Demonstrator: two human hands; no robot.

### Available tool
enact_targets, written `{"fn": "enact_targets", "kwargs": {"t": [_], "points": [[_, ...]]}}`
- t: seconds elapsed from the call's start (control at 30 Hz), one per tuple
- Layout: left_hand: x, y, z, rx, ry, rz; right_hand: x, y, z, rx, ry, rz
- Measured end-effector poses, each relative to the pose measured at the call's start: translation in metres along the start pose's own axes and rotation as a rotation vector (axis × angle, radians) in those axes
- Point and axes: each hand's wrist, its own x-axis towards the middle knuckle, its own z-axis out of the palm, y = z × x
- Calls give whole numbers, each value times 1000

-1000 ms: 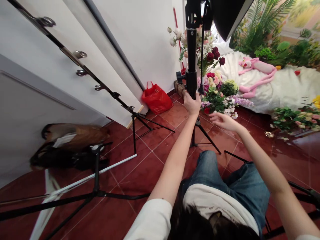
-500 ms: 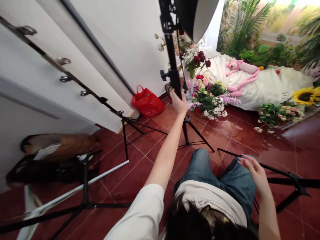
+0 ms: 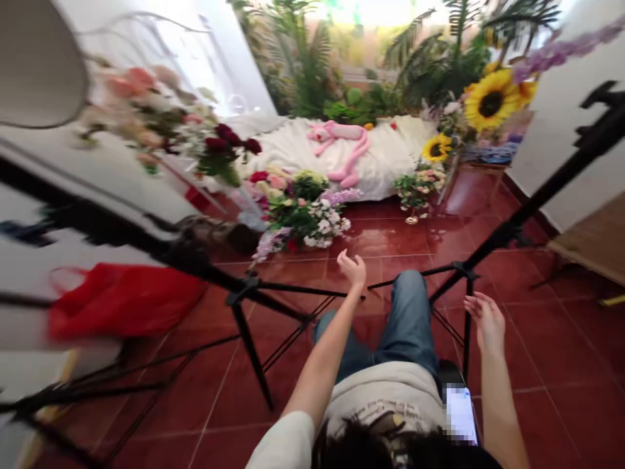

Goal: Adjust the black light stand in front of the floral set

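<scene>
My left hand (image 3: 352, 268) is held out above my knees with its fingers apart and nothing in it, just right of the left light stand's legs (image 3: 249, 290). Beyond it stands a bunch of mixed flowers (image 3: 305, 208) on the floor. My right hand (image 3: 487, 319) hovers beside the legs of the right stand (image 3: 461, 270), fingers loosely spread, holding nothing. A lit phone (image 3: 459, 413) lies at my right hip.
A pink plush toy (image 3: 349, 150) rests on a white cloth (image 3: 385, 163) before green plants. Sunflowers (image 3: 491, 101) stand at the right. A red bag (image 3: 122, 303) sits at the left, near a round lamp head (image 3: 39, 62).
The view has swung right. My left hand has let go of the light stand's pole and moved back from it. My right hand stays raised at the right.
</scene>
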Motion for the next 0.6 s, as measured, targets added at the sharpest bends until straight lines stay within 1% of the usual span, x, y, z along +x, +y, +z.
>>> {"fn": "enact_targets", "kwargs": {"t": [0.07, 0.1, 0.17, 0.23, 0.27, 0.3, 0.33, 0.37, 0.43, 0.53, 0.6], "points": [[-13, 65, 44, -125, -172, 135, -3, -7, -12, 9, 22, -3], [-22, 99, 64, -201, -271, 231, -5, -9, -18, 19, 36, -2], [-46, 169, 98, -372, -462, 429, -9, -13, -32, 44, 70, -2], [-77, 233, 122, -552, -646, 554, -14, -15, -45, 60, 105, -4], [-94, 262, 130, -646, -730, 576, -16, -16, -52, 59, 117, -9], [-110, 286, 135, -729, -830, 586, -17, -17, -58, 52, 126, -17], [-124, 305, 139, -779, -919, 580, -19, -18, -64, 40, 132, -25], [-136, 321, 141, -798, -976, 554, -20, -18, -68, 25, 139, -32], [-152, 338, 143, -802, -1052, 484, -22, -18, -75, 2, 154, -42], [-157, 343, 143, -820, -1101, 396, -22, -16, -74, 9, 166, -32], [-155, 341, 141, -838, -1119, 380, -20, -17, -64, 39, 151, -15]]}}
